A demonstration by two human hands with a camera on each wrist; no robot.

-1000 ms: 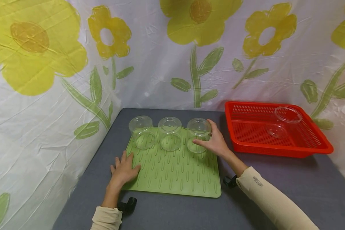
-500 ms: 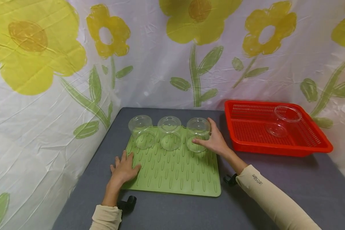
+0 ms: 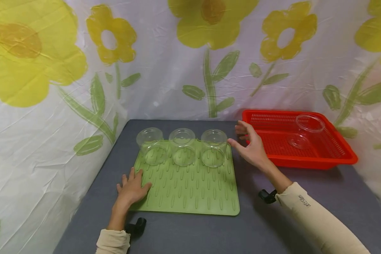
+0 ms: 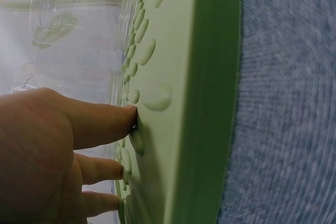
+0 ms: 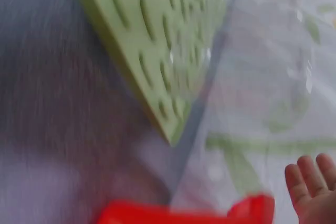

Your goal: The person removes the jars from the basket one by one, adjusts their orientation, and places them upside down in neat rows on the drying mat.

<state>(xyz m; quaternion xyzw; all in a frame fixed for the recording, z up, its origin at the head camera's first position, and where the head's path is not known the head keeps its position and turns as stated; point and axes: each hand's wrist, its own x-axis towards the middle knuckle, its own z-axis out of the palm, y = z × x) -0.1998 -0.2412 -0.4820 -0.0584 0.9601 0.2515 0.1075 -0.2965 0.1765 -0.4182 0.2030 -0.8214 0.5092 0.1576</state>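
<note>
Three clear plastic cups stand upside down in a row along the far edge of a green ridged mat: a left cup (image 3: 152, 148), a middle cup (image 3: 182, 147) and a right cup (image 3: 213, 148). My left hand (image 3: 131, 188) rests with spread fingers on the mat's left edge; in the left wrist view its fingertips touch the green mat (image 4: 163, 77). Just right of the right cup, my right hand (image 3: 252, 146) is raised with fingers apart, holding nothing. A fourth clear cup (image 3: 308, 132) sits in the red basket (image 3: 300, 162).
The red basket stands at the back right of the grey tabletop (image 3: 190, 233), close to my right hand. A white curtain (image 3: 165, 63) with yellow flowers hangs behind and to the left. Black wrist camera mounts (image 3: 268, 196) sit under both wrists.
My right hand has let go of the right cup and moved right, toward the red basket. The right cup stays on the mat. My left hand stays on the mat; the head view shifts slightly.
</note>
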